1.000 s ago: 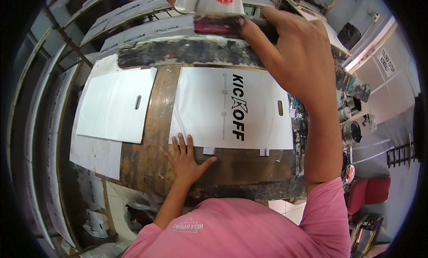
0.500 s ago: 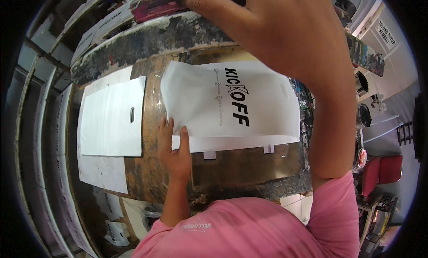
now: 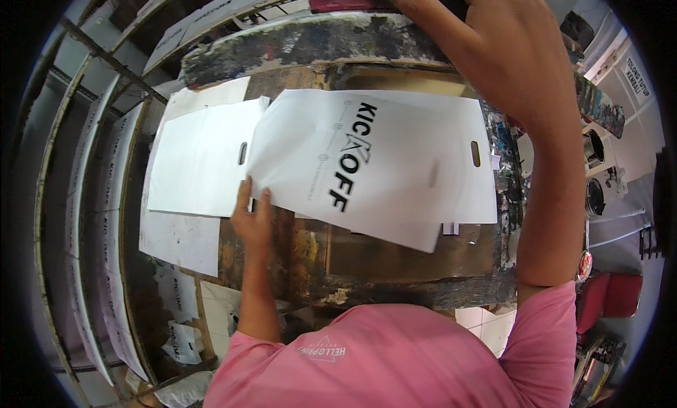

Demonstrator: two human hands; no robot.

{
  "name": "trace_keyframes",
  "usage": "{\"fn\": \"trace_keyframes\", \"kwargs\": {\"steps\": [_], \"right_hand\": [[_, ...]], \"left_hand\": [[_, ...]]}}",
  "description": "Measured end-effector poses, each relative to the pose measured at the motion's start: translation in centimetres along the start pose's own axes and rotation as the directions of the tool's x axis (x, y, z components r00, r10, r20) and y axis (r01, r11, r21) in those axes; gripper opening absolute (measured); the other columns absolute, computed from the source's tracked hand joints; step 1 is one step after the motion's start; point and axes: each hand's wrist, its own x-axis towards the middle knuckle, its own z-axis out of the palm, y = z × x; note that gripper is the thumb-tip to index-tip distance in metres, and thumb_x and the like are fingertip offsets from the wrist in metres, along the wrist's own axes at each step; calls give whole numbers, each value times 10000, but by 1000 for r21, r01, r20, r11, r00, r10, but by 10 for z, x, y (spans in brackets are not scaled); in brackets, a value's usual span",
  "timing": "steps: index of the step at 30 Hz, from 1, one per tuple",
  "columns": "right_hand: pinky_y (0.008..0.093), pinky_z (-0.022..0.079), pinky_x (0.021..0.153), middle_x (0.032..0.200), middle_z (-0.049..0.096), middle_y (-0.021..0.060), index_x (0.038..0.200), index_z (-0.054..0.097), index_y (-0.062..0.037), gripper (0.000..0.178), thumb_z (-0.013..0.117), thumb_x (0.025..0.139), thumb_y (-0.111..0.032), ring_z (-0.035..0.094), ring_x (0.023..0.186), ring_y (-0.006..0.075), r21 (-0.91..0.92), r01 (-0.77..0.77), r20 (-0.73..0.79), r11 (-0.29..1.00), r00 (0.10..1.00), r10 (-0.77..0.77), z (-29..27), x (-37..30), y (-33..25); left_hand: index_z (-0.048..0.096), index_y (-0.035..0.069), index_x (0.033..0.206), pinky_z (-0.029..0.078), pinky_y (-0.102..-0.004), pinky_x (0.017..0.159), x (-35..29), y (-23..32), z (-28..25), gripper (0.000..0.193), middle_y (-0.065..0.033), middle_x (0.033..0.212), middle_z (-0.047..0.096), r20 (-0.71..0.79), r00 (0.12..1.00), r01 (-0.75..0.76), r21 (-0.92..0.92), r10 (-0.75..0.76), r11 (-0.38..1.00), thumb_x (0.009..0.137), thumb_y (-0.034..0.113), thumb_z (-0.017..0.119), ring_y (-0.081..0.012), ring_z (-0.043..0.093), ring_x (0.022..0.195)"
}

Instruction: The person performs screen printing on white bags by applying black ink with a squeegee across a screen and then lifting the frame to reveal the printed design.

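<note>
Over the desk (image 3: 282, 247), we pinch the printed white bag (image 3: 402, 143) at its near left corner with our left hand (image 3: 252, 216); our right hand (image 3: 518, 52) overlaps the paint-stained bar (image 3: 317, 45), its grip and opening indeterminable

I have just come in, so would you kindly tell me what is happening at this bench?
A person holds a printed bag askew, the left hand pinching its near left corner. Another bag shows beneath it on the right. The right hand is raised near an ink-stained bar; the picture's edge hides much of its grip. On the left, a blank bag lies on paper on the bench.
</note>
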Motion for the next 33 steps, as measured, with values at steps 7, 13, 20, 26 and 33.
{"fn": "trace_keyframes", "kwargs": {"steps": [7,13,20,26,33], "right_hand": [[476,497,915,981,764,240,1145,785,-4,521,671,998,-491,712,903,429,100,255,-197,962,952,-232,29,-26,42],[480,494,956,1090,769,240,1239,760,-13,522,657,1010,-471,708,1009,432,75,150,-83,986,986,-144,27,-35,34],[504,477,959,1105,743,264,1503,566,-22,694,679,990,-475,683,1032,428,73,94,9,993,995,-95,28,-77,26],[480,458,930,1123,641,145,1217,737,-78,395,759,950,-368,606,1022,337,286,272,325,919,875,-360,77,-213,47],[465,572,902,1123,728,119,1262,737,-84,468,800,903,-377,673,1042,323,435,0,548,900,793,-265,132,-294,26]], "left_hand": [[649,8,1477,469,-427,1173,104,-114,-104,568,-301,1467,645,37,999,-25,291,15,957,958,188,795,-391,624,1391],[490,61,1623,412,-504,1222,153,-129,-153,751,-330,1587,515,-76,997,59,689,-9,722,973,287,790,-444,443,1535],[251,21,1719,580,-359,951,45,86,-72,1098,-182,1333,670,393,907,116,-579,152,807,863,139,928,-225,662,1148],[503,-45,1532,552,-366,1050,-60,116,-32,1021,-184,1443,630,517,855,351,-513,-44,784,675,113,1036,-240,646,1280],[712,15,1273,511,-484,965,-114,26,-2,917,-122,1141,632,374,927,-97,165,28,981,488,315,1079,-349,633,1078]]}}
